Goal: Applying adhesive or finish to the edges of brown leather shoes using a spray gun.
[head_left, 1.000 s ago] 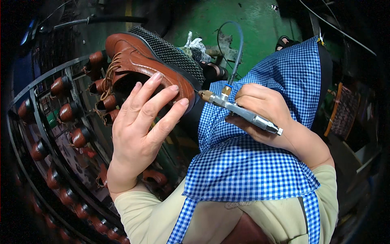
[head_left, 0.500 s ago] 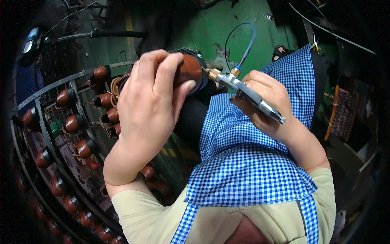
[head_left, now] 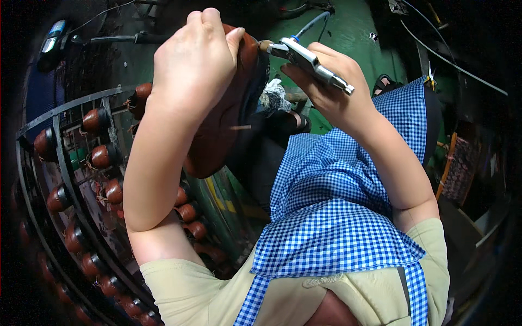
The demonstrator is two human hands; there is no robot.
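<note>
My left hand (head_left: pixel 193 60) is closed around the upper end of a brown leather shoe (head_left: pixel 220 136), which hangs tilted with its lower end toward me. My wrist and fingers cover part of the shoe, and its dark sole edge lies on the right side. In my right hand (head_left: pixel 340 70) I grip a small silver spray gun (head_left: pixel 300 56) with a brass nozzle. The nozzle points left and sits close to the shoe's right edge; whether they touch I cannot tell. A thin hose (head_left: pixel 312 24) rises from the gun.
At my left stands a metal rack (head_left: pixel 65 110) carrying several brown shoes (head_left: pixel 102 156) with dark soles. A blue checked apron (head_left: pixel 337 233) covers my lap. The floor (head_left: pixel 353 43) is green. A woven panel (head_left: pixel 457 171) with an orange edge stands at the right.
Both hands have moved farther from my body, the left one upward with the shoe. The shoe has been turned, so more of its length shows. The spray gun has shifted up and left.
</note>
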